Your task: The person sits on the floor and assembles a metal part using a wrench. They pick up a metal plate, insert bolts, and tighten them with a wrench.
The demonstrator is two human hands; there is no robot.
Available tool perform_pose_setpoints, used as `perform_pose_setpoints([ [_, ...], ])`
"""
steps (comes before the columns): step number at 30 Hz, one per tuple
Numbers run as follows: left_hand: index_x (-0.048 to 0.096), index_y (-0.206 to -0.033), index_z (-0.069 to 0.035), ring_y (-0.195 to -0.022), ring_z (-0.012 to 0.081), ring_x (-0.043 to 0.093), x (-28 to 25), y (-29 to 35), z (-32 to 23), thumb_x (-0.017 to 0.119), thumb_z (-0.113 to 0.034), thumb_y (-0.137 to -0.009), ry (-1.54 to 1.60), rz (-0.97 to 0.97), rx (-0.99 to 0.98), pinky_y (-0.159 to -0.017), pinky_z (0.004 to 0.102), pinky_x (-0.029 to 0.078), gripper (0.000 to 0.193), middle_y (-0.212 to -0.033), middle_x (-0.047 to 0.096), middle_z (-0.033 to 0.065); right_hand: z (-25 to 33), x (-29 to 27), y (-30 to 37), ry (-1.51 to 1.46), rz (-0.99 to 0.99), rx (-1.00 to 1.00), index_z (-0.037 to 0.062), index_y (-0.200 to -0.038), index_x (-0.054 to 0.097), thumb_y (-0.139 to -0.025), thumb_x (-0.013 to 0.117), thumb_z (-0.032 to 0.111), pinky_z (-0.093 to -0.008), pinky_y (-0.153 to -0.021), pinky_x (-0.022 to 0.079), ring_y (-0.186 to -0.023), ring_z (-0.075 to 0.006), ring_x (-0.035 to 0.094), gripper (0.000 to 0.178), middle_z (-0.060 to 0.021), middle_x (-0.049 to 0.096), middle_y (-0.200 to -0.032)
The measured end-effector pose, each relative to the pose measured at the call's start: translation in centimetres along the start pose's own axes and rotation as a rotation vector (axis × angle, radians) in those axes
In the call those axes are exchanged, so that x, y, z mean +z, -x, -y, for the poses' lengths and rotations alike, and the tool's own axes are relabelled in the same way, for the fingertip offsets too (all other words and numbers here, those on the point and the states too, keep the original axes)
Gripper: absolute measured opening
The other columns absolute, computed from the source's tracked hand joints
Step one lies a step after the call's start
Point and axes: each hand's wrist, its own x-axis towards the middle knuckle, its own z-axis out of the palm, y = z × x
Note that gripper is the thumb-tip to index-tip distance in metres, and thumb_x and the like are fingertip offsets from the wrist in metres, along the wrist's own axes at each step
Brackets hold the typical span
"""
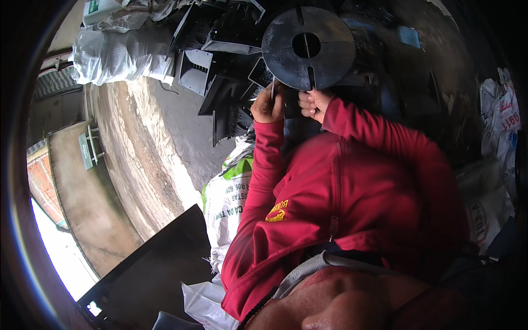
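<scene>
Your left grip [268, 104] is closed around 1 thin, pale strip [273, 88], while your right grip [315, 104] is curled at the lower rim of 1 black disc [332, 48], though I cannot tell whether it clasps it. That disc, with 1 round centre hole, is just beyond your 2 hands, beside piled black parts [223, 93]. Contents hidden, 1 bulky white bag [122, 55] lies upper left, 1 green-marked sack [226, 190] by your left arm, and at least 2 pale bags [496, 107] at right.

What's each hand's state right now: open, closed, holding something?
Left hand: closed, holding a thin grey strip.
Right hand: closed at the dark disc; whether it holds anything cannot be told.
</scene>
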Motion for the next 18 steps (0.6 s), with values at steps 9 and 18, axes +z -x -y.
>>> perform_pose_setpoints([
  [9,0.064,-0.093,-0.004,-0.064,0.0117,0.06,0.0,-0.1,-0.1,0.069,-0.005,-0.08,-0.107,0.046,-0.005,-0.061,0.0253,0.047,0.015,-0.073,0.064,0.0064,0.1,0.2,0.0,-0.027,-0.012,0.006,0.0188,-0.071,0.043,-0.09,0.055,0.036,-0.0195,-0.04,0.023,-0.042,-0.0023,0.027,0.029,0.0101,0.031,-0.052],
  [18,0.062,-0.096,-0.001,-0.068,0.0083,0.059,0.4,0.3,-0.1,0.071,-0.002,-0.079,-0.09,-0.034,-0.038,-0.062,0.0232,0.047,0.02,-0.077,0.066,0.0026,0.1,0.3,0.0,0.008,-0.019,0.007,0.0186,-0.071,0.043,-0.088,0.056,0.031,-0.02,-0.041,0.024,-0.041,-0.0024,0.028,0.025,0.0097,0.032,-0.052],
])
